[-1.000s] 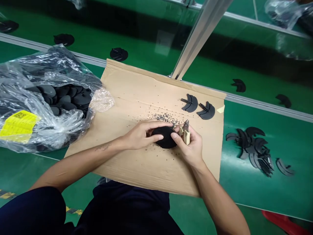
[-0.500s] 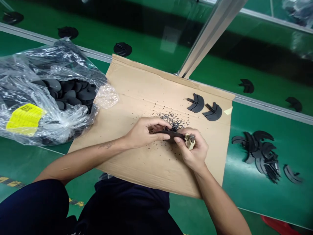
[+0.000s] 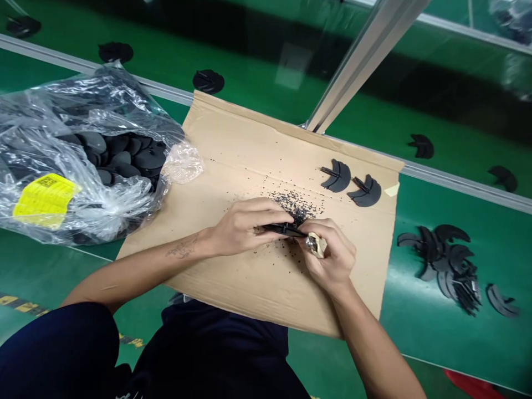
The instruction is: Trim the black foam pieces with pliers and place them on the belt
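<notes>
My left hand [image 3: 243, 224] pinches a black plastic disc [image 3: 281, 228], held edge-on over a sheet of cardboard [image 3: 249, 160]. My right hand [image 3: 332, 255] is closed round small cutters with cream handles [image 3: 316, 244], their tip against the disc's right edge. Black trimmings [image 3: 296, 204] lie scattered just beyond the hands. Two cut half-moon black pieces [image 3: 351, 183] rest on the cardboard's far right corner.
A clear plastic bag [image 3: 83, 155] of black discs with a yellow label lies at left. A pile of cut black pieces [image 3: 446, 260] sits on the green surface at right. A slanted metal post [image 3: 361, 61] rises behind the cardboard, with loose discs on the conveyor beyond.
The disc has been turned from lying flat-faced to edge-on between the hands. My right hand has rolled over, so the cutters now point in at the disc's edge.
</notes>
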`<move>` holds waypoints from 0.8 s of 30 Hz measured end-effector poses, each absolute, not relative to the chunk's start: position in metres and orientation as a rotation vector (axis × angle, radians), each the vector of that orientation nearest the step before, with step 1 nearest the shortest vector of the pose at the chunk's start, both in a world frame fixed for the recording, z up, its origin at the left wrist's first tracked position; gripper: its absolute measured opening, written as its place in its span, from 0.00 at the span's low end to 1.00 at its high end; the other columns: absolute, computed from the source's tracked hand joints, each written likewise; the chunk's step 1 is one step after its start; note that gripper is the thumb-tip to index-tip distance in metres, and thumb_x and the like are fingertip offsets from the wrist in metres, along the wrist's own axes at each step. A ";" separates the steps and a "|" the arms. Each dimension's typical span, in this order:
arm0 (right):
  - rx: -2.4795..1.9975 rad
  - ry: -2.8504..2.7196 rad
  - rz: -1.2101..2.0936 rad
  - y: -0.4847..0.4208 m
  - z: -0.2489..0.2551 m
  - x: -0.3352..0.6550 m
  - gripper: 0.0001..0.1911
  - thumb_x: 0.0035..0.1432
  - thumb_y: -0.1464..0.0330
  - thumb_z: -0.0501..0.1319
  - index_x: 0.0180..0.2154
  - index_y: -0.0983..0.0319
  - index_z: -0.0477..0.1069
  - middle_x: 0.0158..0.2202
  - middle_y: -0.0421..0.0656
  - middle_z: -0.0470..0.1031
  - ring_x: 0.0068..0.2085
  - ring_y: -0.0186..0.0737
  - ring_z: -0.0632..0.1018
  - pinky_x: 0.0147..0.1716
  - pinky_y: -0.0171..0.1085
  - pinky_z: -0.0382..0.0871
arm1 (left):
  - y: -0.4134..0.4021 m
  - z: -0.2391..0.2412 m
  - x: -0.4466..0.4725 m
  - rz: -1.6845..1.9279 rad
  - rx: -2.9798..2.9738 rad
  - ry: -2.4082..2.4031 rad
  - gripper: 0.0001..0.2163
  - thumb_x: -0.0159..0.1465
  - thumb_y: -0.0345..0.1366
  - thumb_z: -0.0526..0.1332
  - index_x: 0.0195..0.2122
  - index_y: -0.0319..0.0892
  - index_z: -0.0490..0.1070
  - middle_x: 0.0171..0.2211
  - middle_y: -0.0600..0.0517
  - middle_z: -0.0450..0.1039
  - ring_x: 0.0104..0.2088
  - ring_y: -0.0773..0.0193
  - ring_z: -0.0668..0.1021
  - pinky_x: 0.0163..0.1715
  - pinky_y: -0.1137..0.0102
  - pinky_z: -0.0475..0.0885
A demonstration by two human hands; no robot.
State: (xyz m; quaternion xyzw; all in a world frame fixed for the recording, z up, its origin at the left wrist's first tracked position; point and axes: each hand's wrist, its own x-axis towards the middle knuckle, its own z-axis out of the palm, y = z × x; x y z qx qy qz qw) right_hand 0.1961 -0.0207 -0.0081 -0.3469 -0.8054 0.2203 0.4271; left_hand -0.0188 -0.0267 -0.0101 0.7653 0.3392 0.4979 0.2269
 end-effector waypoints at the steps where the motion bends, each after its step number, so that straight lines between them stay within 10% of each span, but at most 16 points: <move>1: -0.859 -2.008 0.549 -0.022 -0.008 0.196 0.11 0.60 0.76 0.64 0.42 0.57 0.72 0.36 0.43 0.80 0.36 0.41 0.81 0.34 0.40 0.76 | -0.027 -0.010 -0.018 1.381 2.091 0.917 0.08 0.67 0.33 0.66 0.47 0.41 0.78 0.40 0.47 0.81 0.40 0.67 0.82 0.41 0.71 0.80; 24: -0.796 -1.999 0.648 -0.027 -0.012 0.196 0.13 0.58 0.77 0.65 0.43 0.57 0.73 0.35 0.43 0.80 0.34 0.40 0.80 0.31 0.40 0.75 | -0.029 -0.001 -0.018 1.389 2.071 0.832 0.05 0.68 0.33 0.65 0.43 0.40 0.76 0.37 0.48 0.82 0.38 0.66 0.82 0.40 0.68 0.78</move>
